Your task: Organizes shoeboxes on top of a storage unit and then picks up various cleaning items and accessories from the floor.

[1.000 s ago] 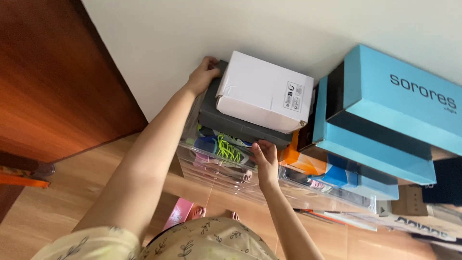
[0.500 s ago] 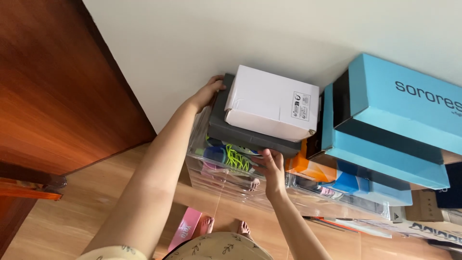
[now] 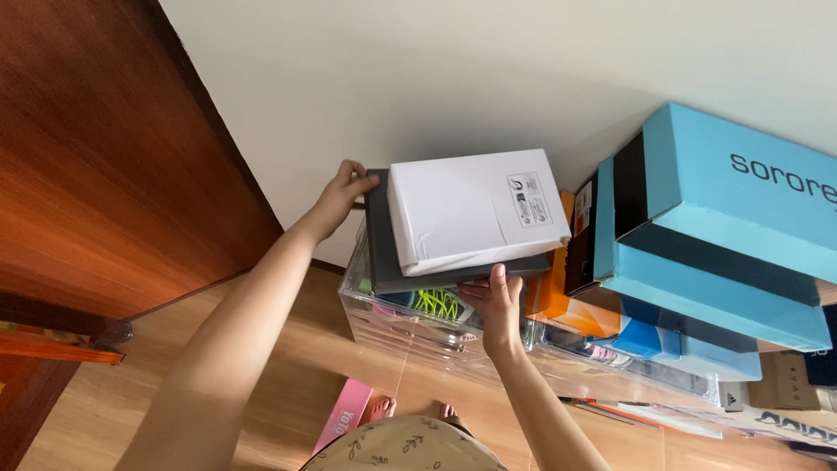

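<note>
Both hands are on the grey box with the white box on top – left hand grips its far end, right hand under the near edge. It sits atop the clear bins; looks mid-lift, so keep it level or the white box slides

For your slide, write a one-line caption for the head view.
Both hands, left and right, grip a grey box bearing a white box, above clear shoe drawers.
</note>
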